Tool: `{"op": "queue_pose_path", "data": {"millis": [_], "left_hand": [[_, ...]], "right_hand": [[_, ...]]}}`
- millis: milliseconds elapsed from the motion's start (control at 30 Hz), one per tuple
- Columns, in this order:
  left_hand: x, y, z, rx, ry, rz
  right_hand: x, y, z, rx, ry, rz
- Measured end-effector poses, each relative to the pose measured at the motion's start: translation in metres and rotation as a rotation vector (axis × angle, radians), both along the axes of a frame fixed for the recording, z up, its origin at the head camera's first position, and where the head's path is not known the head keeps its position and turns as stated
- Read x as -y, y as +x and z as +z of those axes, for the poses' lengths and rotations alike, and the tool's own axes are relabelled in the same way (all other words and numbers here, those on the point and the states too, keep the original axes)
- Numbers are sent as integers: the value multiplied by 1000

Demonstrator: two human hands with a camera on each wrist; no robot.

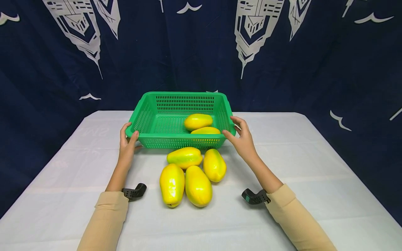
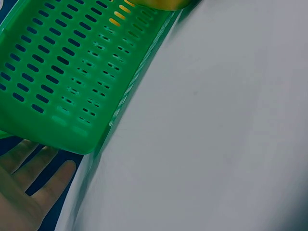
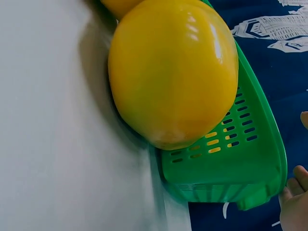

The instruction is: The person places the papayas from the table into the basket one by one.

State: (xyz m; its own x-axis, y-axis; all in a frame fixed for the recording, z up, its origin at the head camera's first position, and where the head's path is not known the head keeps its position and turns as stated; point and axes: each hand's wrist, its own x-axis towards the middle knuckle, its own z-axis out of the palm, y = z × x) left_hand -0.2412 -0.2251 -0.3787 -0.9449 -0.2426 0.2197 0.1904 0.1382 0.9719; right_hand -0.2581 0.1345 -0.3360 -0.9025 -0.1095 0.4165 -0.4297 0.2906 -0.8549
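Note:
A green plastic basket (image 1: 176,136) stands on the white table, with two yellow papayas (image 1: 198,121) in its right half. My left hand (image 1: 126,148) is at its front left corner, thumb near the front rim; in the left wrist view, several fingers (image 2: 54,185) reach out fairly straight beside the basket wall. At the front right corner is my right hand (image 1: 245,141), thumb and fingers spread around the rim. The right wrist view shows its fingertips (image 3: 299,179) close against the rim; firm contact is hard to tell.
Several more papayas (image 1: 198,186) lie on the white tablecloth (image 1: 232,226) just in front of the basket, some close against each other. A dark blue curtain (image 1: 194,59) with white prints hangs behind the table.

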Motion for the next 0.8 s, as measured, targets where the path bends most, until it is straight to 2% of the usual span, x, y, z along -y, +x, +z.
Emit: {"op": "queue_pose_path", "data": {"millis": [200,367,467,700,800], "left_hand": [[1,-1,-1,1,8,-3],[1,-1,-2,-1,18,-8],[1,-1,-2,-4,20,-8],[1,0,-1,-1,14,-5],[1,0,0,3,15,-7]], "right_hand": [[3,19,13,9,10,22],[8,34,22,-17,29,19],[7,36,19,-30,27,24],[0,27,-2,-72,48,39],[0,29,-6,-88,61,56]]}}
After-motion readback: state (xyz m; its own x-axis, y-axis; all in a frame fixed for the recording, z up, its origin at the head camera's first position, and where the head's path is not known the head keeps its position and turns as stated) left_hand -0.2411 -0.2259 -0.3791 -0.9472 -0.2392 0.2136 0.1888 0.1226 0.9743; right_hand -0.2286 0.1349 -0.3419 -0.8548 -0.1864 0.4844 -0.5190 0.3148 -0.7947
